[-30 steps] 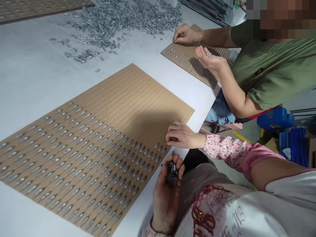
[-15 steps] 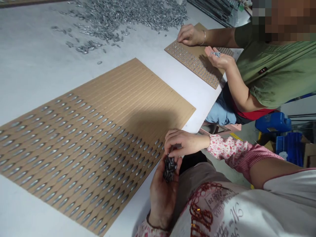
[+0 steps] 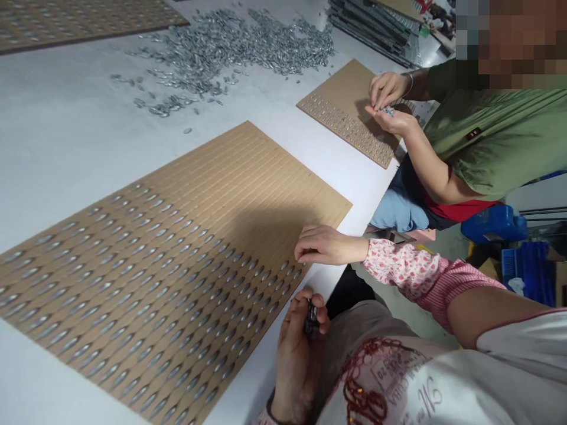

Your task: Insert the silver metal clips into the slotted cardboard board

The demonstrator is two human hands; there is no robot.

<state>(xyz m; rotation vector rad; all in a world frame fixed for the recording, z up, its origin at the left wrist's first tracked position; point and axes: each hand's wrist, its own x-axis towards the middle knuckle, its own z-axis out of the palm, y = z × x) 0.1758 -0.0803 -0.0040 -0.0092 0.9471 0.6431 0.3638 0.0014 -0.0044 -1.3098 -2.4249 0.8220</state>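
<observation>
My left hand (image 3: 299, 348), palm up beside the board's near edge, has its fingers curled around a small heap of dark metal pieces (image 3: 311, 317). My right hand (image 3: 316, 245) is over the right part of a brown grooved board (image 3: 248, 171), its fingers pressed together at the end of a row; anything between the fingertips is hidden. Rows of shiny oval metal pieces (image 3: 133, 289) lie in the grooves over the left and lower part of this board. The grooves in its upper right part hold no pieces.
Loose metal pieces (image 3: 230, 47) are heaped on the white table (image 3: 84, 130). A co-worker's hands (image 3: 392, 103) are above a smaller board (image 3: 349, 88). Another filled board (image 3: 88, 23) lies at the upper left, with dark strips (image 3: 372, 29) at the top.
My right hand has left the pieces in my left palm and moved up to the board. My left fingers have curled in. The co-worker's raised hand has moved to their other palm.
</observation>
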